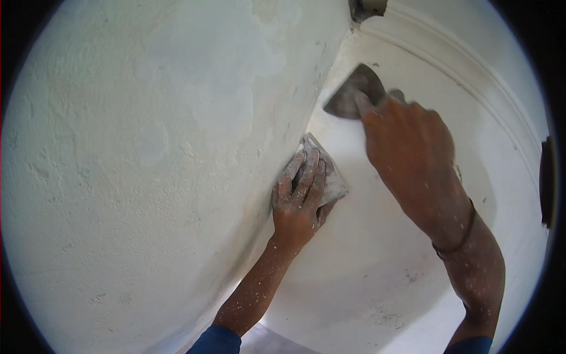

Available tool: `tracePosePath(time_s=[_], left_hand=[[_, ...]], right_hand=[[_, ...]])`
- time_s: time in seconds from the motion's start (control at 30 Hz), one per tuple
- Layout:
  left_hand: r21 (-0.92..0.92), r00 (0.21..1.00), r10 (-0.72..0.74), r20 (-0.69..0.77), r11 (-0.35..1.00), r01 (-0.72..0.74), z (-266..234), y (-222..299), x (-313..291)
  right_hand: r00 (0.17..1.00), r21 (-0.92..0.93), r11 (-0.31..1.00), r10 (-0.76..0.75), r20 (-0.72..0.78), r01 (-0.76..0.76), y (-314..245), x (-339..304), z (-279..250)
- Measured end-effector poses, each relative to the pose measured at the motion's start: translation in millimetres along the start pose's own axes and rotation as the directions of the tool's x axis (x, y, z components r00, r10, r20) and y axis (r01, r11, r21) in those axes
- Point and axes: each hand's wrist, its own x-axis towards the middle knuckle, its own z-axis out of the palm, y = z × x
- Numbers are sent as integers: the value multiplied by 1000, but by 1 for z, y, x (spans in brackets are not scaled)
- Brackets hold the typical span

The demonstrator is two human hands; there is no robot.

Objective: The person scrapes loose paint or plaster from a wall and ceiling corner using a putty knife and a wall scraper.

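My right hand is closed round a putty knife with a dark, wide blade, its thumb pressed along the metal. The blade is at the upper part of the white wall, close to the corner; whether it touches the surface I cannot tell. Lower down, by the corner, my left hand grips a flat, putty-smeared scraper blade under its fingers. White putty coats those fingers, and specks dot both forearms. Whatever handle this blade has is hidden beneath the hand.
A rough, patched pale wall fills the left side and meets the white wall in a corner. Curved moulding runs along the upper right. A dark, broken hole is at the top, and a dark object at the right edge.
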Motion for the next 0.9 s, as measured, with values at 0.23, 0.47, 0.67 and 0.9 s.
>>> tracePosePath(time_s=[0.23,0.47,0.67,0.9], left_hand=[[10,1000,1,11,1000,-1,-3,-1,3],[0,1000,1,-7,1000,-1,0,5,21],[38,998,3,61,999,-5,0,-2,-6],[-1,998,0,60,1000,0,3,-4,-4]], right_hand=[[999,104,994,45,1,-45,5,0,0],[984,-30,997,74,164,-70,11,16,-11],[976,60,993,86,202,-100,3,0,2],[965,-27,994,111,238,-108,6,2,-4]])
